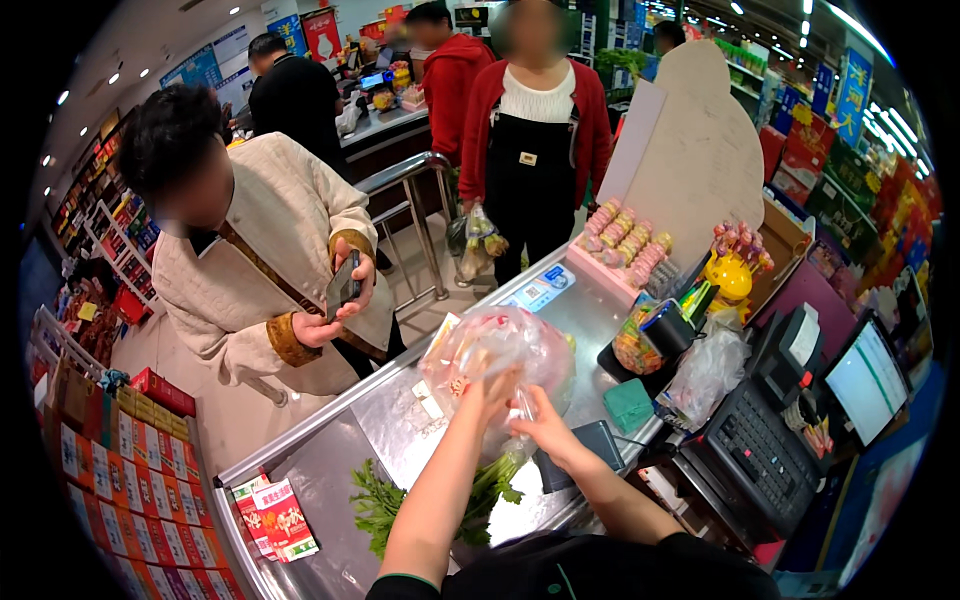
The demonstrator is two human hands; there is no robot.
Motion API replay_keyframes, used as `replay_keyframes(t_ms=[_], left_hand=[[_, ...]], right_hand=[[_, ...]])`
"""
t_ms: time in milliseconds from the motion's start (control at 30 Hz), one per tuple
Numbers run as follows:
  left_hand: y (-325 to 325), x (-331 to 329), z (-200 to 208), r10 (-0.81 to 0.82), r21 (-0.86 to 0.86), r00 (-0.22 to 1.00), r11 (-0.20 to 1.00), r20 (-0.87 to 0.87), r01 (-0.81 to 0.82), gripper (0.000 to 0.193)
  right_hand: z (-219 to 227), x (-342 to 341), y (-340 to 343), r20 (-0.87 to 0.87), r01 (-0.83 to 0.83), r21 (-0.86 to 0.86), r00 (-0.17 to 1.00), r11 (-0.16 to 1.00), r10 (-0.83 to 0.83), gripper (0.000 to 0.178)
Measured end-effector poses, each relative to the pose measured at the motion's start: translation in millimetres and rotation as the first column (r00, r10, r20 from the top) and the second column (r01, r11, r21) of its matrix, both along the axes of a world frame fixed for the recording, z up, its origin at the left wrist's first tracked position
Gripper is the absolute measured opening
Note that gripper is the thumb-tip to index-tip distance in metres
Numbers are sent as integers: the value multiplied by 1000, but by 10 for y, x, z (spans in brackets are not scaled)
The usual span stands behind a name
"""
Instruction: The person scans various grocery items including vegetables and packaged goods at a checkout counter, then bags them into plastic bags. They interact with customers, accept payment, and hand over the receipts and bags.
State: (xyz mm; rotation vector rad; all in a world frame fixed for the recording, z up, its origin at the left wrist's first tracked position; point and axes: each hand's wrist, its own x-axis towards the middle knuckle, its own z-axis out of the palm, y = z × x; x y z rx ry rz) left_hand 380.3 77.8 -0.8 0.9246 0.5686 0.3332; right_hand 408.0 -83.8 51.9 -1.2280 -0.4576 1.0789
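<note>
A clear plastic bag (535,350) with red print puffs out over the metal counter in front of me. My left hand (490,388) is at its near side, closed on the film, its fingertips partly veiled by the plastic. Close beside it, my right hand (545,425) pinches a gathered part of the bag. What the bag holds is hard to make out through the film. Below my hands lies a bunch of leafy green vegetables (375,508) with pale stalks, partly covered by my left forearm.
Red-and-white packets (283,520) lie on the metal counter (345,455) at left. A dark flat device (583,455), green block (628,405), scanner (668,328), keyboard (765,455) and screen (868,378) stand at right. Across the counter, one person holds a phone (343,285); another carries bags.
</note>
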Motion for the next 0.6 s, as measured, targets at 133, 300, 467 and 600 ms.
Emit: replay_keyframes(t_ms=[133, 300, 467, 600], left_hand=[[149, 167, 539, -98, 481, 982, 861, -163, 166, 26], [119, -267, 231, 458, 971, 889, 198, 27, -132, 23], [-164, -971, 239, 525, 875, 703, 227, -480, 428, 33], [-262, -1383, -122, 536, 899, 747, 56, -394, 434, 45]], right_hand=[[-342, 360, 510, 355, 38, -1, 934, 999, -35, 66], [-405, 526, 779, 244, 110, -90, 966, 990, -85, 70], [-450, 514, 920, 231, 106, -179, 971, 978, -63, 71], [-598, 404, 1058, 277, 148, -104, 954, 983, -115, 72]])
